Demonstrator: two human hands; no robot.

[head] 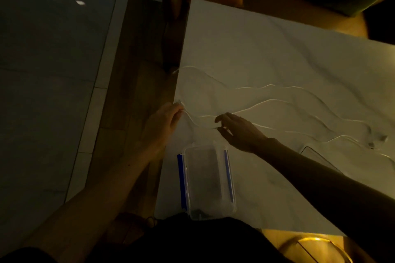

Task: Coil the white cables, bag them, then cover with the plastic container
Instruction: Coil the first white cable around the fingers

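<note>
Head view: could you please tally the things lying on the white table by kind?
White cables: 2 traceable; dim light may hide more
Plastic container: 1
Clear bag, only an edge showing: 1
Total: 4

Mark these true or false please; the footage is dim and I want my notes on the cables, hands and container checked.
1. The white cables lie stretched in loose waves across the cloth, not coiled. True.
2. The plastic container stands at the far edge of the table. False: it stands at the near edge, close to the person's body.
3. The left hand pinches a cable end at the table's left edge. True.
4. The right hand rests on the container. False: it is beyond the container, over a cable on the cloth; whether it grips the cable is too dark to tell.
</note>
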